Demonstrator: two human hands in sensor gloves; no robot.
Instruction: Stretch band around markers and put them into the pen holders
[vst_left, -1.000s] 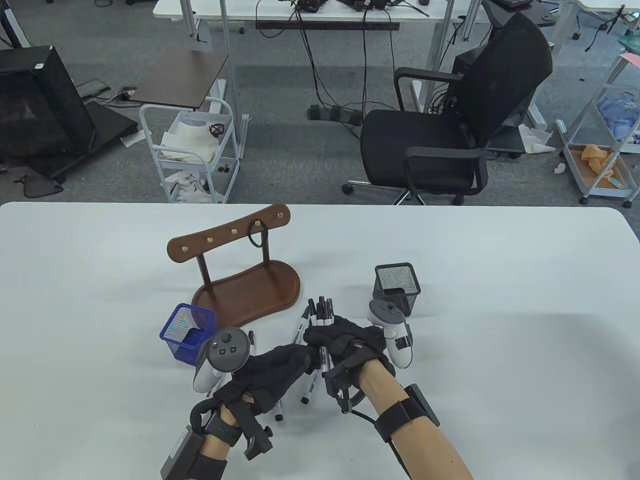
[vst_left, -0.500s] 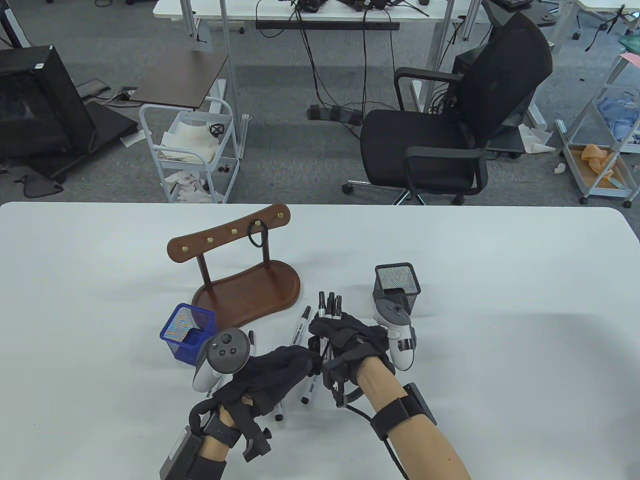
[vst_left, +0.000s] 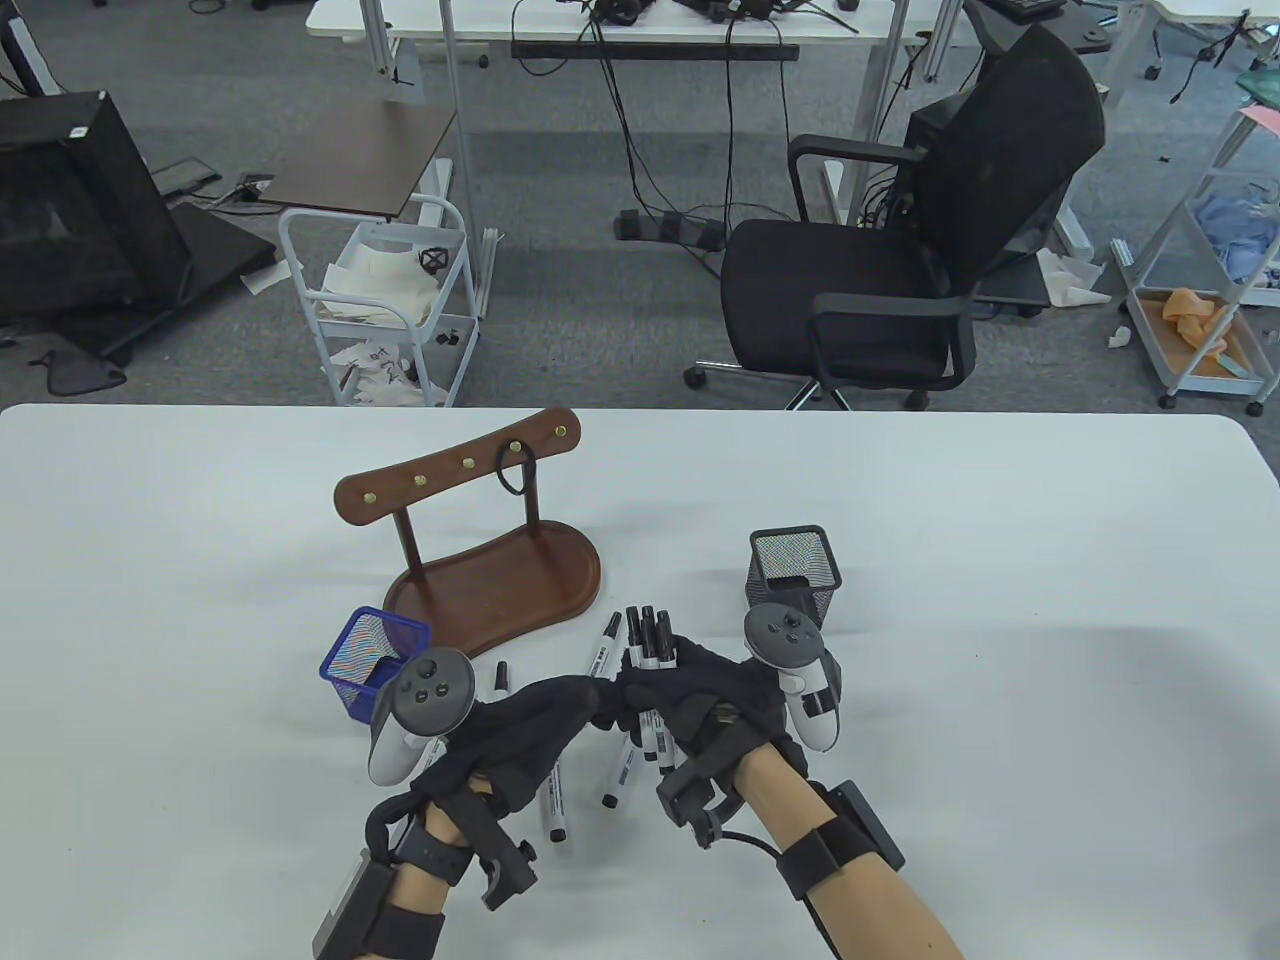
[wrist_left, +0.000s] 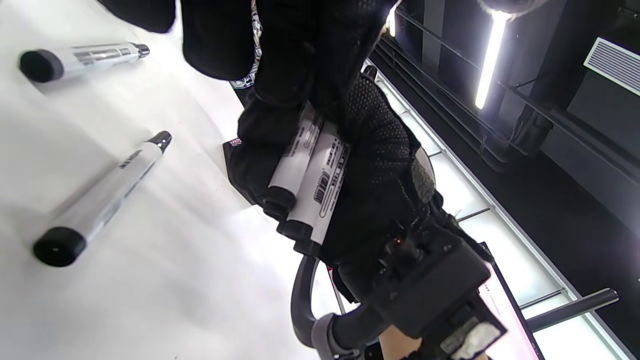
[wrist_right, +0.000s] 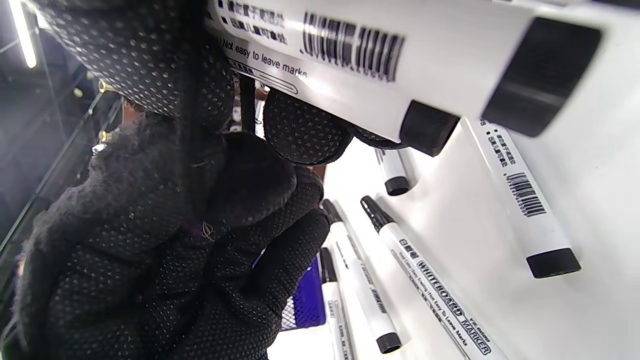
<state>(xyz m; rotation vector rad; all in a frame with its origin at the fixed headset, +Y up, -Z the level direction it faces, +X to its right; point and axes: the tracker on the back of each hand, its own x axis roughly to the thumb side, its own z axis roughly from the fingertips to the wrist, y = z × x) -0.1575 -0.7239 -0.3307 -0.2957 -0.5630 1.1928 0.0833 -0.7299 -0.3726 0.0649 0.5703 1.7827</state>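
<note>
My right hand (vst_left: 690, 690) grips a bundle of white whiteboard markers (vst_left: 648, 640) with black caps, held just above the table; the bundle also shows in the wrist views (wrist_left: 310, 175) (wrist_right: 360, 65). My left hand (vst_left: 555, 715) reaches in from the left, its curled fingertips (wrist_right: 295, 130) meeting the bundle's lower part. A thin black strand, apparently the band (wrist_right: 246, 105), runs from the markers into those fingers. The blue mesh pen holder (vst_left: 375, 668) stands left of my hands. Behind my right hand stands the black mesh pen holder (vst_left: 795, 572).
Loose markers lie under and beside my hands (vst_left: 603, 648) (vst_left: 556, 800) (vst_left: 620, 775) (wrist_left: 100, 195). A brown wooden hook stand (vst_left: 490, 585) sits behind the blue holder, with a black band (vst_left: 512, 470) hanging on one hook.
My right hand has shifted slightly toward me and tilted the bundle. My left hand has moved up and right, so its fingertips now meet the bundle.
</note>
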